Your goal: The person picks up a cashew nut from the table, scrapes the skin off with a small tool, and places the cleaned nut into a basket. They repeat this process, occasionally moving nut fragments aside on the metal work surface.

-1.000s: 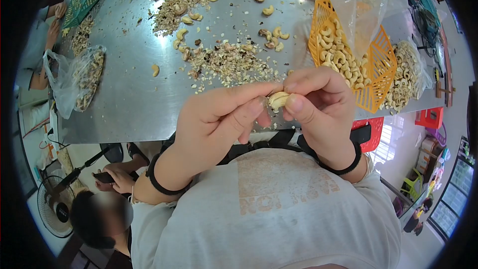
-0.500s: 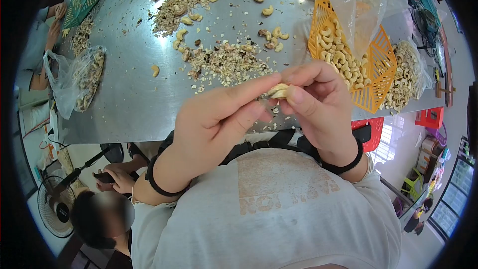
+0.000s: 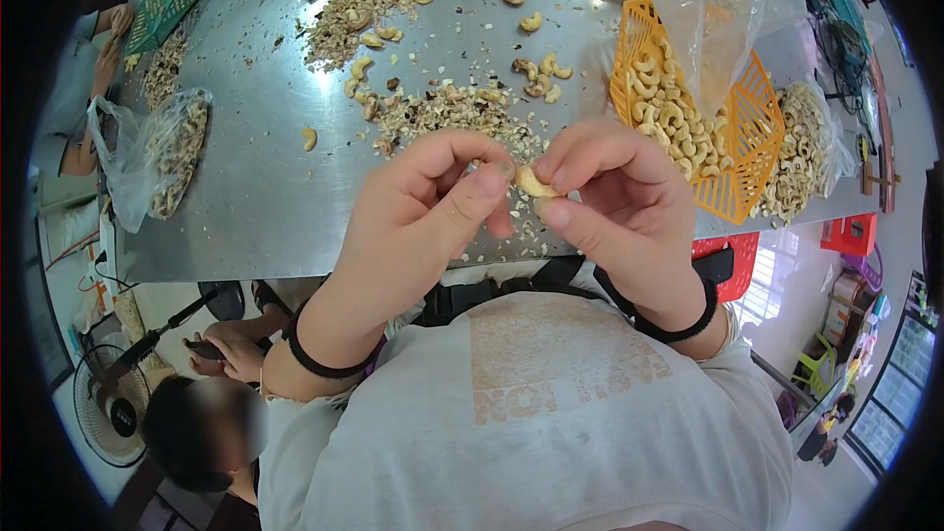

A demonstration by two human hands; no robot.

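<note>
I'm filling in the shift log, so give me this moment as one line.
right hand: pinching a cashew | left hand: fingertips beside it, contact unclear | ahead: crumb pile on metal table | right side: orange basket holding more nuts

The right hand (image 3: 553, 185) pinches a cashew (image 3: 536, 183) between thumb and fingertips. Just beside that grip, the left hand (image 3: 500, 175) has its thumb and forefinger close together at the nut's near end. Beyond the grip, bits (image 3: 442, 110) lie scattered on the metal table (image 3: 251, 206). To the right of the grip stands a yellow basket (image 3: 747, 128) of cashews; well off to its left lies a clear bag (image 3: 177, 152) of pieces.
</note>
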